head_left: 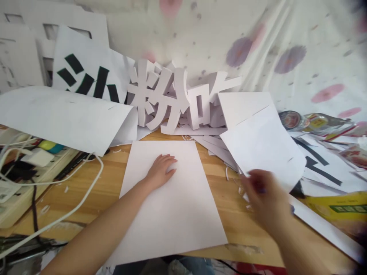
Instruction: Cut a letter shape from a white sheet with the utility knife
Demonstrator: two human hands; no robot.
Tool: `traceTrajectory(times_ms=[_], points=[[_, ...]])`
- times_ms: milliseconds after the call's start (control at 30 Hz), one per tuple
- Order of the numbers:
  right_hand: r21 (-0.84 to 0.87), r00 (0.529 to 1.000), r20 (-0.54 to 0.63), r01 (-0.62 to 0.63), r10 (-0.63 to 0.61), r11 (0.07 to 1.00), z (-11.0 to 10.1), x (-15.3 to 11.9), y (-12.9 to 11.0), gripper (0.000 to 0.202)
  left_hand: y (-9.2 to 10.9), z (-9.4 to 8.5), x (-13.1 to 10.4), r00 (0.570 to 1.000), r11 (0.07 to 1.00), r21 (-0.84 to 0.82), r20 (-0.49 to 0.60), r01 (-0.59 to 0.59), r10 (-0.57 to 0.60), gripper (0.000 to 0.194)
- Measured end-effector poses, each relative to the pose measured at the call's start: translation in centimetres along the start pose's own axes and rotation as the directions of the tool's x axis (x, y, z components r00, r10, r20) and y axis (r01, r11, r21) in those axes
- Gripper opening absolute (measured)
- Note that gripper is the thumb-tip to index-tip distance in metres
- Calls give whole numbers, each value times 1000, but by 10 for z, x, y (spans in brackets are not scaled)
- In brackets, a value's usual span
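My left hand lies flat on a large blank white board, its fingers stretched out and slightly apart. To the right of the board, my right hand is smeared by motion with its fingers curled closed. Bits of blue show at the palm and behind the hand, but what it holds is not clear. Its fingertips are at the lower left corner of a white paper sheet; whether they touch it I cannot tell.
Cut-out white characters stand at the back. A curled white sheet lies left, near a white cable and power strip. Right are a tape roll, a printed sheet, and a yellow packet.
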State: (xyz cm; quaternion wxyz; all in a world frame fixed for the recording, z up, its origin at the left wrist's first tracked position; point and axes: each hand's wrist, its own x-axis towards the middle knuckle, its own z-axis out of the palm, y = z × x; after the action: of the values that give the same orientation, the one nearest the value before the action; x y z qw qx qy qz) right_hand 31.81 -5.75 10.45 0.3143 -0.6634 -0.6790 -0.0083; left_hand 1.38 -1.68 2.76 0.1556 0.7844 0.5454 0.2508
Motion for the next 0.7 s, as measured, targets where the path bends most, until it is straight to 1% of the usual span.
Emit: traceTrajectory(times_ms=[33,67,100,133,167,233,300,367,467,533,567,633,667,700], points=[[47,992,81,89,-93,995,18,-2,-17,20,3,-3,-2,1000,1000,-14,-1,-2,2,32],[88,967,158,189,-201,978,34,-4,-33,18,6,-7,-4,1000,1000,-30,0,-7,7,32],[113,943,194,252,-270,961,47,-7,-47,20,10,-11,-6,1000,999,-44,3,-16,16,32],[141,918,245,285,-313,948,59,-10,-58,21,13,-17,-10,1000,998,-57,8,-26,26,31],[157,901,282,296,-330,942,68,-12,-67,23,16,-23,-15,999,997,-67,12,-32,33,31],[168,873,360,286,-329,943,83,-16,-75,25,20,-35,-26,1000,996,-86,22,-15,17,31],[165,854,432,241,-290,956,93,-20,-74,26,21,-46,-40,999,994,-103,26,39,-37,33],[163,848,467,195,-250,967,100,-23,-69,27,19,-54,-59,995,987,-121,24,104,-102,34],[180,858,463,157,-225,971,103,-26,-65,27,8,-68,-97,983,968,-168,38,186,-182,37],[195,856,470,136,-214,971,102,-25,-64,26,-3,-81,-130,964,939,-217,60,267,-261,39],[202,852,480,125,-209,971,102,-25,-64,25,-9,-90,-149,952,920,-247,88,305,-293,38],[215,840,505,99,-198,972,102,-22,-64,24,-23,-110,-186,901,853,-297,218,428,-376,36],[218,832,522,83,-188,972,102,-20,-63,24,-30,-122,-204,869,831,-272,254,485,-424,35],[217,821,542,68,-178,974,102,-19,-63,24,-36,-134,-220,840,822,-205,247,532,-483,33]])
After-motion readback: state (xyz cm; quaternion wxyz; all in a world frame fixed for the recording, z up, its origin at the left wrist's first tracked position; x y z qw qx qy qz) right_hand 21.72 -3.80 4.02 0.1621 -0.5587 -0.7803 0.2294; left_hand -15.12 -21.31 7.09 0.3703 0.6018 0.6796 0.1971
